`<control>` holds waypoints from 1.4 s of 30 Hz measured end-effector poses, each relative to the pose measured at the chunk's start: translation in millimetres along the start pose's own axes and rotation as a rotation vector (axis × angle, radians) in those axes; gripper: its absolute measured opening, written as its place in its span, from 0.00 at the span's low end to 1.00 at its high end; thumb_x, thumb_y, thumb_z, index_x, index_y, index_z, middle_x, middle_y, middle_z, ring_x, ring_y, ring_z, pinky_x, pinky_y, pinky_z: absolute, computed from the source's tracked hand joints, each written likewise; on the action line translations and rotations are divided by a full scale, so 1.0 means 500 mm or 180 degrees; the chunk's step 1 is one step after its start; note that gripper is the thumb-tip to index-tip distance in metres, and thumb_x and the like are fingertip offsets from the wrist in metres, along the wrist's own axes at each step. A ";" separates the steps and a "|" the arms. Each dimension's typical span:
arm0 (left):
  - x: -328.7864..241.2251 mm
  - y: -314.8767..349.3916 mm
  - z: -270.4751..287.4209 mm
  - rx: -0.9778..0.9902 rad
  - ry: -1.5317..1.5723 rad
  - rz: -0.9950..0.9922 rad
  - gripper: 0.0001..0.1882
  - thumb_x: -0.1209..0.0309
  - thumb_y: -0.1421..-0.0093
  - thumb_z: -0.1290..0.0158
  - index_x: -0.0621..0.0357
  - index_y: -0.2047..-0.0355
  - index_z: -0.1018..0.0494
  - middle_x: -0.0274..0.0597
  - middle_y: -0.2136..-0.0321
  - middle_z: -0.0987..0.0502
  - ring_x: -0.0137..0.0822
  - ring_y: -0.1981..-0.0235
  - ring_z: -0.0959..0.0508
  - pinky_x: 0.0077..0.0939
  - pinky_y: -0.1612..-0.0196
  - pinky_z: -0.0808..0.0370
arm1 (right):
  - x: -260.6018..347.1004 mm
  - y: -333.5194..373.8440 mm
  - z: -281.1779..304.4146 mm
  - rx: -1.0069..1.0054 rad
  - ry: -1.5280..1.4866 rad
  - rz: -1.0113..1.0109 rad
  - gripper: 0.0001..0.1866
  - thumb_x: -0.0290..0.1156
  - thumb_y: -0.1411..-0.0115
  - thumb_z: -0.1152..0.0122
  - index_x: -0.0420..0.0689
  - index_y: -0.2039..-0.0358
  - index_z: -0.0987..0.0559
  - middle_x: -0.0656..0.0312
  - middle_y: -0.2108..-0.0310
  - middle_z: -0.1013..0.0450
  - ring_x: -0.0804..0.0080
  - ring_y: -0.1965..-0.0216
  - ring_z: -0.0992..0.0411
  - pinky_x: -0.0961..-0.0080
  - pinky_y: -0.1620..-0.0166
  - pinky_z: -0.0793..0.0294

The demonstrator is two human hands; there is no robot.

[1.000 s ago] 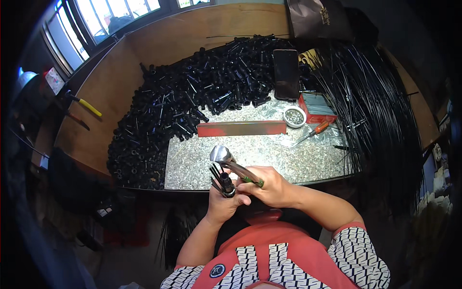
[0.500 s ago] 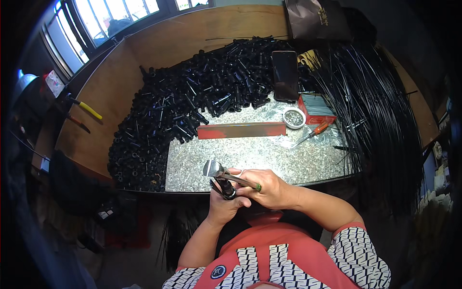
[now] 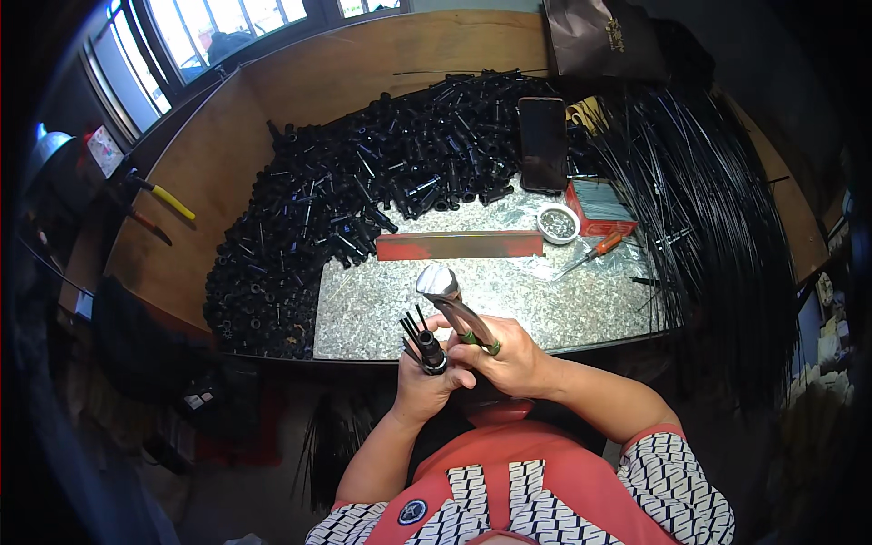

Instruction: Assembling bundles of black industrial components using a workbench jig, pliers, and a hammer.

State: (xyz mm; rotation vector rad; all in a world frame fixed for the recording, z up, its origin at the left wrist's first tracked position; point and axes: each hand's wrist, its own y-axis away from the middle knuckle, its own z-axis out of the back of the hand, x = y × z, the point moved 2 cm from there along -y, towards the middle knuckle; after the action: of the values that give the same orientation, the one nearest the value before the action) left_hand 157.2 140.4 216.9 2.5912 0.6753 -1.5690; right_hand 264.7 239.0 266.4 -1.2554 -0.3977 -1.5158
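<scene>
Both my hands are together just in front of the stone slab's near edge. Closed around a black tubular part (image 3: pixel 428 343), with several thin black strips sticking up beside it, is my left hand (image 3: pixel 421 396). My right hand (image 3: pixel 516 360) grips metal pincers (image 3: pixel 438 282) by the handles, which show green near the fingers. The pincers' broad head points away from me, above the slab and just beyond the black part. Some right fingers, partly hidden behind the handles, are close to the left hand.
A red bar (image 3: pixel 460 245) lies across the stone slab (image 3: pixel 363 304). Black tubular parts (image 3: pixel 363 173) are heaped behind it and to the left. At the right are a phone (image 3: pixel 543 145), a small bowl (image 3: pixel 558 224), a red box (image 3: pixel 599 214), a screwdriver (image 3: pixel 606 244) and long black strands (image 3: pixel 708 200).
The pincers' head has moved away from the black part, forward and to the right, and both handles now show. The strips at the black part are uncovered. My left hand has barely moved.
</scene>
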 end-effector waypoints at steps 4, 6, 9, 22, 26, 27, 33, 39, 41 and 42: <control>-0.006 0.002 0.002 0.0008 0.0012 0.0069 0.51 0.64 0.61 0.28 0.62 0.41 0.47 0.39 0.62 0.23 0.29 0.61 0.23 0.21 0.57 0.28 | 0.007 -0.002 -0.004 -0.0006 -0.0086 0.0067 0.19 0.28 0.41 0.44 0.36 0.49 0.28 0.57 0.71 0.25 0.64 0.70 0.24 0.71 0.64 0.27; -0.008 0.001 0.002 0.0020 0.0084 0.0137 0.51 0.64 0.61 0.28 0.62 0.41 0.47 0.39 0.61 0.23 0.29 0.61 0.23 0.21 0.57 0.28 | 0.016 -0.005 -0.005 -0.0225 -0.0122 0.0298 0.07 0.29 0.40 0.45 0.37 0.68 0.25 0.54 0.74 0.28 0.58 0.72 0.26 0.68 0.67 0.27; -0.009 0.002 0.008 0.0075 -0.0112 0.0101 0.49 0.63 0.62 0.29 0.61 0.43 0.45 0.39 0.61 0.23 0.30 0.59 0.24 0.22 0.55 0.28 | 0.020 -0.006 -0.005 -0.0159 -0.0075 0.0272 0.07 0.28 0.41 0.45 0.37 0.67 0.26 0.52 0.72 0.28 0.56 0.70 0.26 0.67 0.66 0.28; -0.019 -0.003 -0.002 0.0050 -0.0026 0.0161 0.45 0.60 0.63 0.28 0.59 0.47 0.40 0.35 0.58 0.28 0.31 0.53 0.28 0.26 0.50 0.30 | 0.007 -0.002 -0.012 -0.0181 0.0093 0.0271 0.13 0.26 0.43 0.43 0.36 0.58 0.26 0.54 0.70 0.25 0.58 0.69 0.24 0.68 0.64 0.27; -0.005 -0.002 0.015 0.0126 -0.0270 -0.0017 0.46 0.58 0.63 0.29 0.61 0.47 0.40 0.35 0.57 0.30 0.29 0.54 0.29 0.26 0.50 0.31 | 0.010 -0.007 -0.010 -0.0149 0.0228 0.0334 0.09 0.26 0.45 0.42 0.37 0.64 0.24 0.55 0.70 0.26 0.57 0.69 0.25 0.67 0.65 0.27; -0.005 -0.001 0.014 0.0122 -0.0270 -0.0018 0.46 0.58 0.63 0.29 0.61 0.47 0.40 0.35 0.57 0.30 0.29 0.54 0.29 0.26 0.50 0.31 | 0.011 -0.008 -0.011 -0.0111 0.0280 0.0403 0.07 0.25 0.46 0.41 0.38 0.66 0.24 0.55 0.71 0.26 0.57 0.70 0.25 0.67 0.65 0.27; -0.019 -0.004 -0.004 -0.0037 -0.0167 0.0067 0.48 0.55 0.64 0.29 0.63 0.47 0.40 0.33 0.59 0.29 0.28 0.56 0.28 0.23 0.52 0.31 | 0.007 -0.006 -0.011 -0.0179 0.0303 0.0399 0.05 0.25 0.46 0.40 0.38 0.70 0.25 0.54 0.71 0.27 0.56 0.70 0.25 0.66 0.66 0.27; -0.019 0.001 -0.005 -0.0172 -0.0379 -0.0013 0.48 0.52 0.65 0.30 0.63 0.48 0.39 0.31 0.63 0.28 0.24 0.59 0.28 0.20 0.55 0.31 | 0.008 -0.016 -0.004 0.0175 0.0395 0.0421 0.06 0.24 0.47 0.38 0.37 0.70 0.26 0.52 0.71 0.26 0.50 0.59 0.24 0.64 0.59 0.24; -0.024 -0.001 -0.009 -0.0118 -0.0412 0.0057 0.49 0.51 0.66 0.30 0.63 0.48 0.39 0.30 0.63 0.28 0.23 0.60 0.29 0.18 0.57 0.31 | 0.003 -0.018 -0.001 0.0261 0.0378 0.0368 0.06 0.23 0.48 0.38 0.38 0.70 0.26 0.52 0.71 0.26 0.49 0.57 0.25 0.64 0.58 0.24; -0.020 0.000 -0.004 -0.0131 -0.0412 0.0052 0.49 0.51 0.66 0.30 0.63 0.48 0.39 0.30 0.63 0.28 0.23 0.60 0.29 0.18 0.57 0.31 | 0.001 -0.019 -0.002 0.0337 0.0364 0.0312 0.06 0.23 0.48 0.38 0.38 0.70 0.26 0.51 0.71 0.26 0.48 0.55 0.25 0.63 0.56 0.24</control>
State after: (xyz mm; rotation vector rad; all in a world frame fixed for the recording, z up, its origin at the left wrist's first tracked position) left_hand 155.1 137.3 226.3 2.4344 0.6665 -1.6816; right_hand 256.1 241.5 269.8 -1.0851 -0.3322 -1.4564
